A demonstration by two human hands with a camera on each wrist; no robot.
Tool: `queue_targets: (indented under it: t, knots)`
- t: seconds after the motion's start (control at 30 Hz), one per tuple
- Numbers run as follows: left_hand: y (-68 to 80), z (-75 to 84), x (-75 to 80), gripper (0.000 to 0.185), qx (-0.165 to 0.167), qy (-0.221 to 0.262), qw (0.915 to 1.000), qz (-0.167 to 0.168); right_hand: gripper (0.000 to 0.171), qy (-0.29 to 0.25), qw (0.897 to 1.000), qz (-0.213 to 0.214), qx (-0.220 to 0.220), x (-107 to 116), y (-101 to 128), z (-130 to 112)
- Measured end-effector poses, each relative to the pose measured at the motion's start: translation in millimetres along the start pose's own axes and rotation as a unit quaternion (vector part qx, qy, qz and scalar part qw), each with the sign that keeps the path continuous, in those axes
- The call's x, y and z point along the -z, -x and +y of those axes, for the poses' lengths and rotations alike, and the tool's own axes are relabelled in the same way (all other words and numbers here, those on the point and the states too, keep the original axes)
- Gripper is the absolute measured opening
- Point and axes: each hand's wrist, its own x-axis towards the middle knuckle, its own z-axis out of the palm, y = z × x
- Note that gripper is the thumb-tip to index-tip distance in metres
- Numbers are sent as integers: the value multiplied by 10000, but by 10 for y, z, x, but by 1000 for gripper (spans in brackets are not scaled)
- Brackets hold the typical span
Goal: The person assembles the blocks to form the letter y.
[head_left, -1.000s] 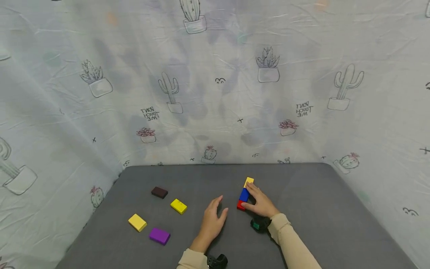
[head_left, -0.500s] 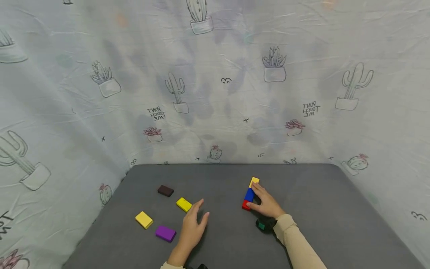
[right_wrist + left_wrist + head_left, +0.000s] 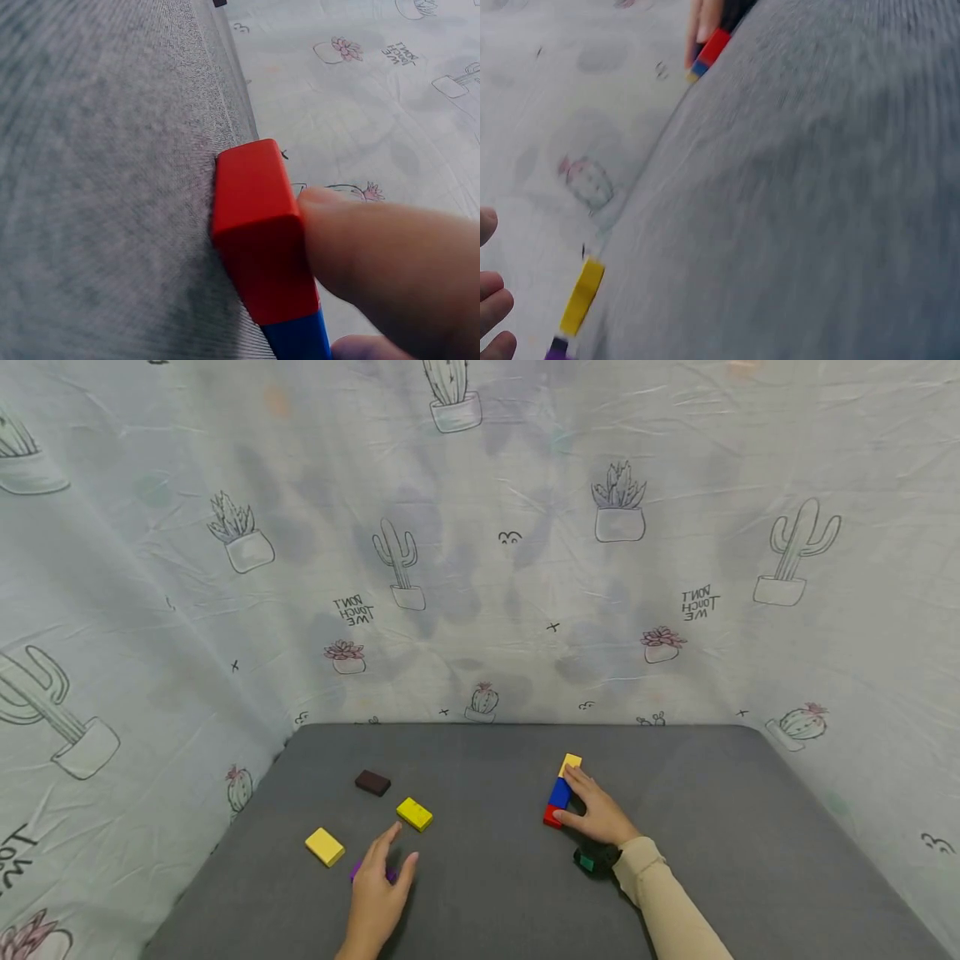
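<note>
My left hand (image 3: 377, 893) reaches over a purple block (image 3: 356, 872) and hides most of it; its fingers are spread and loosely bent, and whether they touch the block I cannot tell. On the right, a red block (image 3: 551, 816), a blue block (image 3: 559, 792) and a light yellow block (image 3: 572, 762) lie end to end in a row. My right hand (image 3: 602, 816) rests on that row, fingers extended toward the yellow end, thumb on the red block. The right wrist view shows the thumb (image 3: 375, 255) pressing against the red block's face.
Left of centre lie a bright yellow block (image 3: 415, 814), a dark brown block (image 3: 372, 782) and a light yellow block (image 3: 325, 847). A grey tabletop (image 3: 480, 893) bears everything. Behind it hangs a white cloth (image 3: 480, 610) printed with cactus drawings.
My left hand has moved left across the table, from near the middle to over the purple block. The right hand stays on the row of blocks. The head view has shifted slightly.
</note>
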Motion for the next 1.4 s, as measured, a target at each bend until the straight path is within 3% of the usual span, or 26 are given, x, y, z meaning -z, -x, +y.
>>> queue_targets:
  t: [0.23, 0.6, 0.87, 1.13, 1.4]
  knots:
    - [11, -126, 137, 58, 531, -125, 9985, 55, 80, 70, 9999, 99, 1, 35, -8, -1]
    - [45, -238, 251, 71, 1288, -652, 9849, -956, 81, 56, 10000, 23, -52, -13, 18, -19]
    - [55, -315, 277, 72, 1300, -798, 9836, -966, 81, 83, 9999, 85, 11, -15, 6, -15]
    - [57, -367, 373, 85, 1542, -991, 9676, -1737, 81, 0, 10000, 23, -67, -22, 8, -29]
    - [57, -407, 398, 86, 1386, -1011, 9644, -2010, 81, 36, 10000, 6, -81, -16, 2, -17]
